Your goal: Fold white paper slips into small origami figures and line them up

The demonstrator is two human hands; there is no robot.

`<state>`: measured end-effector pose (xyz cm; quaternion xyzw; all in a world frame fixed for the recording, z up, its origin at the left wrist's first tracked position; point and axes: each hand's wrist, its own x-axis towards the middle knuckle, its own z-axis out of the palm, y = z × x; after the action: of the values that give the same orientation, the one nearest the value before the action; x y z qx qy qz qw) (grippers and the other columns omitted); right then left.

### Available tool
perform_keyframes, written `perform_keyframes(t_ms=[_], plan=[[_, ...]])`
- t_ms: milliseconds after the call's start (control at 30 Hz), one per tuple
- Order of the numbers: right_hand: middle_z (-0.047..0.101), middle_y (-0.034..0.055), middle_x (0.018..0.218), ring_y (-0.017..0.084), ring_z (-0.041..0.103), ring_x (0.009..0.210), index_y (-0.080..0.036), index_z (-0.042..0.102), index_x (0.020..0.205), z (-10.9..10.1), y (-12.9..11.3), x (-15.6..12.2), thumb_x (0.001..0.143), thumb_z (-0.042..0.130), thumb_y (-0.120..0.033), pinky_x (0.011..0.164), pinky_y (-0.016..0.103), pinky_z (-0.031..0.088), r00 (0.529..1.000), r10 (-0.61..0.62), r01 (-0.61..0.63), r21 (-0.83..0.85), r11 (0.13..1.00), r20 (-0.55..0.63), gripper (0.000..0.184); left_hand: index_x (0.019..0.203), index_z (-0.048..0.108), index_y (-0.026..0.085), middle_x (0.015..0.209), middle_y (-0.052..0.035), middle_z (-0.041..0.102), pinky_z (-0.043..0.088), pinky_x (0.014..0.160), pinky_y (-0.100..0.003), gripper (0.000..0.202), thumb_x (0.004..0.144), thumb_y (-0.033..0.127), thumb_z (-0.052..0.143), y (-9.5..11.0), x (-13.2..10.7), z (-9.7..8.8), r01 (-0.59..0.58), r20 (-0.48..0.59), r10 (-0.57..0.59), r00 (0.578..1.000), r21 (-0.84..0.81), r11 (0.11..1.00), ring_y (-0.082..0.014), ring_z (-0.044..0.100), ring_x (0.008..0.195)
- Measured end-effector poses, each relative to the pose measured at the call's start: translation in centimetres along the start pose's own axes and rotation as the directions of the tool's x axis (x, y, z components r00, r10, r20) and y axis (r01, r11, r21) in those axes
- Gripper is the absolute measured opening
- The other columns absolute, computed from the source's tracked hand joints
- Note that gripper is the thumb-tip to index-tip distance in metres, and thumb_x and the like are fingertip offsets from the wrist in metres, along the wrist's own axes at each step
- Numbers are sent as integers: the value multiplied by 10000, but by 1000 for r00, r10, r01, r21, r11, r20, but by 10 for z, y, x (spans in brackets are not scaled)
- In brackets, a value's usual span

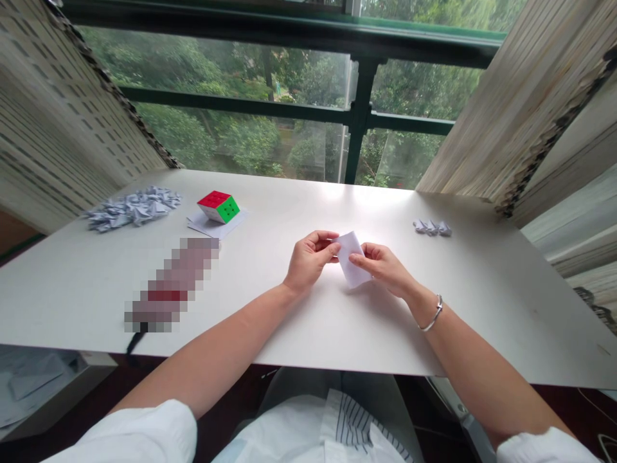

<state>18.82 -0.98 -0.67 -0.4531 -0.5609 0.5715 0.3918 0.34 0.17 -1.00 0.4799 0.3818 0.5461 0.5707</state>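
A small folded piece of white paper (351,258) is held just above the white table (308,321), near its middle. My left hand (311,258) pinches the paper's upper left corner with thumb and fingertips. My right hand (383,267) grips the paper's right side, thumb on top. A silver bracelet (434,314) sits on my right wrist. Both forearms reach over the table's front edge.
A heap of folded white paper pieces (132,208) lies at the far left. A colour cube (218,206) rests on a few paper sheets (212,225). Several small folded pieces (432,227) sit at the right. A blurred-out patch (171,284) lies left of my hands. Windows stand behind.
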Motion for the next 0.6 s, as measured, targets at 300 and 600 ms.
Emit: perform_keyframes(t_ms=[300, 600], plan=[[576, -16, 697, 110, 475, 588, -169, 613, 827, 3, -2, -3, 680, 800, -530, 542, 249, 323, 999, 26, -27, 31, 999, 26, 433, 921, 687, 162, 792, -23, 699, 571, 759, -340, 334, 647, 295, 825, 1, 1, 0, 9, -27, -11, 1000, -41, 999, -157, 657, 739], [564, -26, 701, 94, 479, 581, -172, 604, 864, 6, -4, -3, 752, 716, -593, 511, 229, 342, 1000, -2, 2, 34, 999, 17, 450, 889, 700, 140, 781, -26, 705, 560, 713, -308, 288, 657, 265, 817, 1, 0, 0, 1, 7, -1, 1000, -12, 1000, -146, 643, 720]])
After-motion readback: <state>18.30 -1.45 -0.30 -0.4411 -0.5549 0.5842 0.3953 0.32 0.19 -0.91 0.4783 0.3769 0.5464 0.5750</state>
